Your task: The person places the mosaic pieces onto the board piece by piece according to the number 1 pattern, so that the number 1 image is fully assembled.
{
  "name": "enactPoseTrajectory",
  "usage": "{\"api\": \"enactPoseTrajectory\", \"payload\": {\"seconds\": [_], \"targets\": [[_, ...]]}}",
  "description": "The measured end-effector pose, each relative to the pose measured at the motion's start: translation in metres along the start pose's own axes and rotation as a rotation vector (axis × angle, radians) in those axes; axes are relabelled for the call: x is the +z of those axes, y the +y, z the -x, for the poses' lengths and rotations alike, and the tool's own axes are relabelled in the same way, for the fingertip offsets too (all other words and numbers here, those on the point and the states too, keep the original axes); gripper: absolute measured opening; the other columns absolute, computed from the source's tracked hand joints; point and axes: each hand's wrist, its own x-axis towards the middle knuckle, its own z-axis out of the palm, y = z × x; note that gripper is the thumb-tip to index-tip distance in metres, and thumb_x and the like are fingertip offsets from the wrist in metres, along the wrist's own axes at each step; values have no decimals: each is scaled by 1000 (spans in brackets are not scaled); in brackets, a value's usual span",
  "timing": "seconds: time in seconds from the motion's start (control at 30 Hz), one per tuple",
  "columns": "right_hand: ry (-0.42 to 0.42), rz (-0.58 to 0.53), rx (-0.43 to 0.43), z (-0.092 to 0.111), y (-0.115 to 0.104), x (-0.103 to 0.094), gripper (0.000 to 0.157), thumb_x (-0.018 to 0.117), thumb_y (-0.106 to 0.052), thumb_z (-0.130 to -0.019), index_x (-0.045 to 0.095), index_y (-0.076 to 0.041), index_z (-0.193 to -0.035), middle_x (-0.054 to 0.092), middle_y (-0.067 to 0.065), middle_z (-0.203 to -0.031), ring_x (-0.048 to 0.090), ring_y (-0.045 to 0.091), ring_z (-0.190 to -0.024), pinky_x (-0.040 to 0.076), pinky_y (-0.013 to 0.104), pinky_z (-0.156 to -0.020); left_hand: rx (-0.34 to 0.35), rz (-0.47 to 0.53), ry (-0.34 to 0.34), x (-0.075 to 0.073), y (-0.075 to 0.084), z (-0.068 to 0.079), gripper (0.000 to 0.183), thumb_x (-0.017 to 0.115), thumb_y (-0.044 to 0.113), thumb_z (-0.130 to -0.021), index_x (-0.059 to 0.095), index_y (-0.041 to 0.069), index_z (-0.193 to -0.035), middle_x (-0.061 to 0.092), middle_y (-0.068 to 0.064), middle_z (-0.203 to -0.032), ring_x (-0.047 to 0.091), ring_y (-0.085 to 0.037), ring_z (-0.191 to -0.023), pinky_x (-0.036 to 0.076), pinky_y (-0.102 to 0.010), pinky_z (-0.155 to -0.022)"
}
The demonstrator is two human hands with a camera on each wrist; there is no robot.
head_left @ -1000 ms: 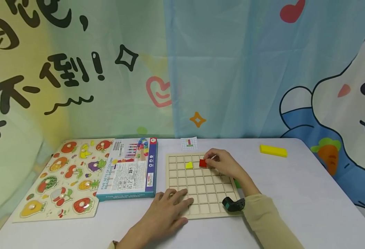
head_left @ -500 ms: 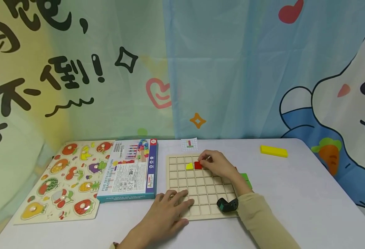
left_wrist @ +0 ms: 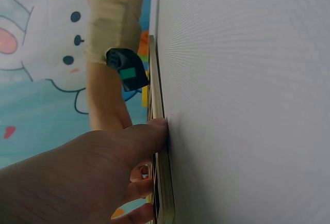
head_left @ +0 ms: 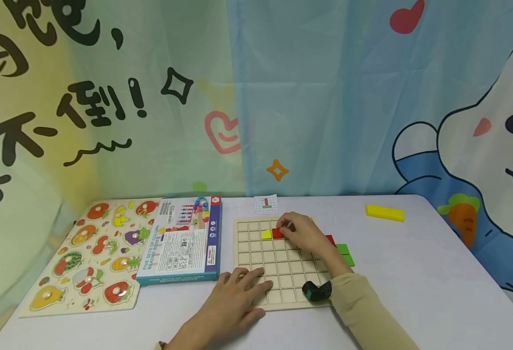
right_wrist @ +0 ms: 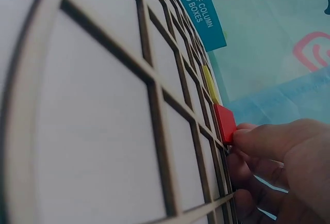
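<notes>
A wooden grid board (head_left: 284,279) lies on the white table. My right hand (head_left: 302,233) pinches a red square tile (right_wrist: 225,124) between thumb and fingertips, over a cell near the board's far edge. Just left of that tile sits a yellow tile (head_left: 266,235) in its cell. With fingers spread, my left hand (head_left: 234,301) rests on the board's near-left corner. The left wrist view shows its thumb against the board's side edge. Beyond the right forearm, partly hidden by it, are green tiles (head_left: 344,254) and another bit of red (head_left: 330,239) at the board's right.
A small printed card (head_left: 266,204) with a coloured grid pattern lies behind the board. To the left are a flat box (head_left: 179,248) and a fruit puzzle board (head_left: 96,260). A yellow bar (head_left: 384,213) lies at the far right. A printed curtain hangs behind.
My right hand has moved slightly left with the red tile, bringing it beside the yellow tile. More of the green and red pieces at right now shows. The left hand stays put.
</notes>
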Motion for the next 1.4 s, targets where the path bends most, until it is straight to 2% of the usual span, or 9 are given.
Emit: {"api": "enactPoseTrajectory", "payload": {"seconds": [0.37, 0.63, 0.83, 1.4], "targets": [[-8, 80, 27, 1, -3, 1, 10, 58, -13, -93, 66, -13, -99, 59, 2, -96, 59, 15, -84, 49, 33, -75, -3, 1, -7, 0, 0, 0, 50, 53, 48, -91, 45, 32, -138, 40, 0, -147, 40, -23, -125, 38, -52, -94], [-34, 30, -24, 8, -1, -3, 12, 56, -16, -95, 65, -12, -102, 60, 2, -98, 58, 15, -88, 48, 34, -78, -8, 0, 0, 2, -1, 1, 50, 54, 48, -91, 46, 33, -138, 40, 1, -147, 41, -23, -125, 38, -51, -93], [-13, -10, -53, 15, 4, -12, 13, 57, -18, -94, 65, -11, -103, 62, 0, -99, 59, 14, -91, 49, 33, -81, -4, -2, 4, 2, 0, 1, 50, 53, 48, -91, 46, 33, -138, 40, 1, -147, 41, -23, -124, 38, -51, -93], [50, 11, 0, 46, 30, -49, 15, 60, -12, -92, 64, -5, -104, 62, 5, -101, 57, 18, -94, 49, 31, -79, -1, 3, 7, 1, 0, 1, 50, 52, 48, -92, 45, 32, -138, 40, 1, -147, 41, -23, -125, 38, -51, -93]]}}
